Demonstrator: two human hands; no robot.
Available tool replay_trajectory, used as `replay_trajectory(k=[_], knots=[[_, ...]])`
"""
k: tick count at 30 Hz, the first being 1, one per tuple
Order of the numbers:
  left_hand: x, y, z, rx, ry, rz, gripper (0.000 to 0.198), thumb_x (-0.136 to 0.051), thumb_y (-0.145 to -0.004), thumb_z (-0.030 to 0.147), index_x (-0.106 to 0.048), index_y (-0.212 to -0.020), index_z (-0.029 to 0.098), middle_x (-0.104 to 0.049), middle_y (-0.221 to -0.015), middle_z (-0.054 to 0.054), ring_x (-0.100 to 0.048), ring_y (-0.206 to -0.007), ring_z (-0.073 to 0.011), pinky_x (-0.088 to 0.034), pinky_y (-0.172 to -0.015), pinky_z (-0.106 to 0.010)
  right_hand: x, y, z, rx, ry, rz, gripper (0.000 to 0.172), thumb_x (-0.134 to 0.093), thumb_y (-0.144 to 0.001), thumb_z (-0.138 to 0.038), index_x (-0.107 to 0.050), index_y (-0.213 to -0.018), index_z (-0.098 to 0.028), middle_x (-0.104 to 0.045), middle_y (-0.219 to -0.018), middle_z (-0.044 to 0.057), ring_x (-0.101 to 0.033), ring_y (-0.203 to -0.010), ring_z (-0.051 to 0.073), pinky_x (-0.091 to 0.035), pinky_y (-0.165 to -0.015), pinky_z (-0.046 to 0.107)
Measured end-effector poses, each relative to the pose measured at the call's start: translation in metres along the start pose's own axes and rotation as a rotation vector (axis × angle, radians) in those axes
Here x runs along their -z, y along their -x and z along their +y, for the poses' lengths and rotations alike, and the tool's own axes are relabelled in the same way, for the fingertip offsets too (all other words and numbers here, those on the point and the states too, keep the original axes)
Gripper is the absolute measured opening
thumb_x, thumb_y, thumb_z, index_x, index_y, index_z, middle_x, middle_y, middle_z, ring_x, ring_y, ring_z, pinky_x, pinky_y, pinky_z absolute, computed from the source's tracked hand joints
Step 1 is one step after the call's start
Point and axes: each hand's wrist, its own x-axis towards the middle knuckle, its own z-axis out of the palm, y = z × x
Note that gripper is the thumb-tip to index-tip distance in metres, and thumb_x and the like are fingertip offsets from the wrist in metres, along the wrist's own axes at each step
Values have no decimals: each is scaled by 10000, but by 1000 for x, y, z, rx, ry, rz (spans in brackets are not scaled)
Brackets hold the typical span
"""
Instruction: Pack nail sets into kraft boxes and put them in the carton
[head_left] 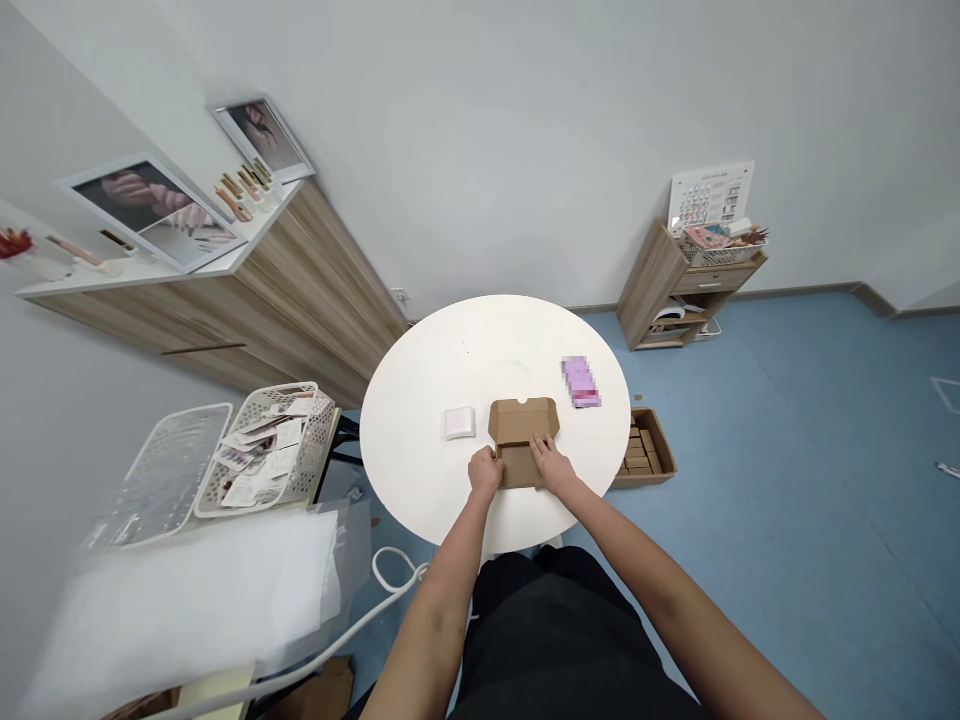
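A small brown cardboard box [523,424] lies on the round white table [450,370] with its lid flap standing open toward the far side. My left hand [485,471] grips the box's near left edge with fingers curled. My right hand [550,462] presses on the box's near right side, fingers bent over it. A small white packet [458,422] lies just left of the box. A pink item [580,382] lies to the right, farther back.
An open carton of brown boxes [643,452] sits on the blue floor right of the table. White baskets of papers [262,450] stand at left, beside a wooden counter [300,300]. A small wooden shelf unit [686,285] stands against the far wall.
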Motion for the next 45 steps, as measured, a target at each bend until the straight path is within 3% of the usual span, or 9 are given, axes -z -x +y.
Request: replay_trajectory(k=[13,18,21,24,27,31,35,40,45], knots=[[-10,-5,-10,-236,-34,96,124,-480,-861,115,-559,-905,200,-574,-904,-59,-562,-910,-220,-442,-807,-331,3,-18,4,-15,-43,4,1202,-863,-573,-243,-154,-1544,-221,-178,-1607,120,-110,-1473,346,-536,-939,421],[14,-23,-38,-259,79,310,209,-486,-909,269,-566,-1086,191,-577,-1017,-103,-553,-990,-258,-458,-877,-396,0,-26,13,27,-80,16,1218,-851,-569,-266,-127,-1547,-230,-139,-1618,103,-71,-1481,335,-522,-940,396],[39,-49,-63,-175,89,364,336,-491,-911,304,-530,-1208,154,-562,-1162,-150,-525,-1104,-296,-448,-927,-434,-6,-27,17,53,-89,39,1221,-851,-563,-336,-136,-1546,-214,-114,-1620,115,-33,-1483,344,-451,-1021,426],[59,-82,-82,-129,47,274,449,-542,-887,339,-491,-1291,151,-517,-1316,-173,-456,-1239,-329,-416,-993,-467,-8,-23,16,62,-43,97,1153,-812,-611,-446,-170,-1539,-210,-134,-1615,128,-9,-1481,362,-289,-1122,530],[70,-111,-91,-184,-23,123,501,-586,-862,376,-490,-1317,190,-456,-1431,-151,-395,-1321,-333,-387,-1037,-466,-3,-14,10,62,-28,245,935,-686,-755,-468,-225,-1524,-203,-224,-1593,128,-59,-1482,348,-207,-1150,564],[74,-135,-89,-274,-115,-92,486,-551,-879,363,-484,-1337,213,-465,-1446,-108,-389,-1347,-280,-350,-1078,-417,8,0,-7,70,-81,506,621,-523,-883,-301,-350,-1465,-170,-411,-1492,138,-250,-1434,311,-314,-1130,511],[78,-145,-86,-316,-165,-216,485,-595,-840,336,-511,-1307,234,-542,-1364,-77,-456,-1286,-243,-364,-1051,-352,10,7,-28,42,-135,646,502,-481,-899,-227,-436,-1395,-167,-514,-1374,145,-372,-1347,298,-410,-1077,493],[82,-144,-86,-248,-224,-302,510,-731,-689,470,-609,-1121,227,-622,-1149,-121,-529,-1160,-338,-449,-877,-385,-4,3,-59,51,-178,660,446,-466,-890,-170,-487,-1335,-163,-516,-1362,152,-387,-1322,300,-427,-1056,521],[80,-119,-89,-268,-178,-316,354,-712,-718,394,-613,-992,194,-619,-1120,-113,-585,-1085,-278,-460,-839,-322,-16,-1,-95,27,-278,542,411,-464,-903,-217,-519,-1310,-199,-528,-1349,124,-425,-1295,297,-414,-1063,506]])
